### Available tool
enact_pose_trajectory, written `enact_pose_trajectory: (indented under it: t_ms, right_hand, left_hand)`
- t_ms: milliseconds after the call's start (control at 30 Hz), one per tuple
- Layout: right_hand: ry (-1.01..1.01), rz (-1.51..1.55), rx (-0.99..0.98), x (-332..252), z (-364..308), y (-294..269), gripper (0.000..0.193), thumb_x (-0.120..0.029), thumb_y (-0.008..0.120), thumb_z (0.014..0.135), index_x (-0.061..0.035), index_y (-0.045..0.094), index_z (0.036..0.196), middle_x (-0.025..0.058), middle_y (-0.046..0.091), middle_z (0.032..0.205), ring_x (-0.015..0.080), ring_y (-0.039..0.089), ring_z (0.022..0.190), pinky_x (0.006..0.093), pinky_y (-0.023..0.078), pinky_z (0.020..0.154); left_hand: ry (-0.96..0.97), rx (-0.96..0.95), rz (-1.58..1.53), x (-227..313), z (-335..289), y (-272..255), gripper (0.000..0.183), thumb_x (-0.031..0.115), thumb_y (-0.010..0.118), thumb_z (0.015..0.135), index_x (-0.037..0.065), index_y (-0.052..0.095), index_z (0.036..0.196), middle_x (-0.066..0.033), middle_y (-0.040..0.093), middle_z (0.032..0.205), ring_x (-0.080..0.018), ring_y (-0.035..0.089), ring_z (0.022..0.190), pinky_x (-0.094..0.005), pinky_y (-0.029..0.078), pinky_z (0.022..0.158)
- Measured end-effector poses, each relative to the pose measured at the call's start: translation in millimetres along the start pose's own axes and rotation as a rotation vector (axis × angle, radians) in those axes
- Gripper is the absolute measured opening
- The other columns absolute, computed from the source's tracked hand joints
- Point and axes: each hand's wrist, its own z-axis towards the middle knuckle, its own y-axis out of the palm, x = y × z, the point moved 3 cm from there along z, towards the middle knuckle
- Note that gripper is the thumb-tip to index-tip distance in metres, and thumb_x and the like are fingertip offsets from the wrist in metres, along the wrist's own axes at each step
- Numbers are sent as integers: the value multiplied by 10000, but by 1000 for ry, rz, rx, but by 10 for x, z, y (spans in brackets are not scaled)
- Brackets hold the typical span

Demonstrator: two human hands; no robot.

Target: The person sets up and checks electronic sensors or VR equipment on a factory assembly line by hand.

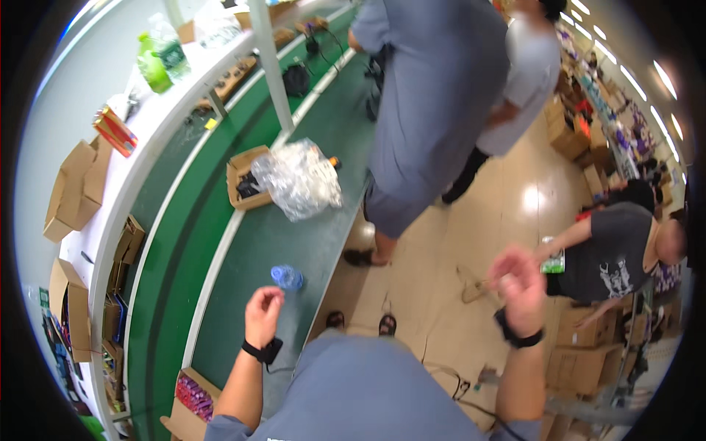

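Observation:
My left hand (262, 316) is raised over the green bench (250, 253), its fingers curled in and thumb pressed against them. Anything inside that grip is too small or hidden to make out. Just beyond its fingertips is a blue clear plastic bottle (287, 277), apart from the hand. Out over the floor on the right, my right hand (521, 290) is lifted with bent fingers, smeared by motion. Each wrist wears a black band, and a cable runs near each forearm.
Farther along the bench sit a small carton (246, 176) of black parts and a clear plastic bag (298, 180) of pale items. A box of purple packets (193, 400) is at the near left. One person (441, 110) stands ahead, another person (610, 246) at right. Cables (460, 386) lie on the floor.

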Motion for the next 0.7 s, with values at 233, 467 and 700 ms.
enact_pose_trajectory:
  t_ms: [233, 467, 700]
  right_hand:
    - [-566, -23, 116, -1549, 156, 301, 969, -387, 774, 749, -25, 239, 1472, 230, 330, 1451, 325, 452, 1252, 344, 556, 756]
    - [-476, -30, 83, -1567, -192, 131, 873, -388, 715, 786, -15, 278, 1444, 239, 381, 1388, 326, 488, 1188, 345, 550, 758]
    - [-480, -90, 85, -1627, -56, 434, 784, -390, 656, 823, -5, 317, 1416, 249, 431, 1326, 327, 524, 1125, 347, 544, 761]
  left_hand:
    - [-42, -106, -56, 39, -132, 173, 117, 10, 554, 921, -15, 594, 1028, -68, 645, 975, -134, 619, 898, -274, 510, 834]
    - [-62, -86, -16, 66, -350, 441, 112, 14, 556, 927, -11, 604, 1025, -66, 660, 954, -133, 631, 879, -262, 506, 826]
    - [-71, -113, 6, 49, -264, 440, 119, 6, 563, 913, -7, 607, 1023, -60, 664, 948, -124, 632, 874, -261, 505, 818]
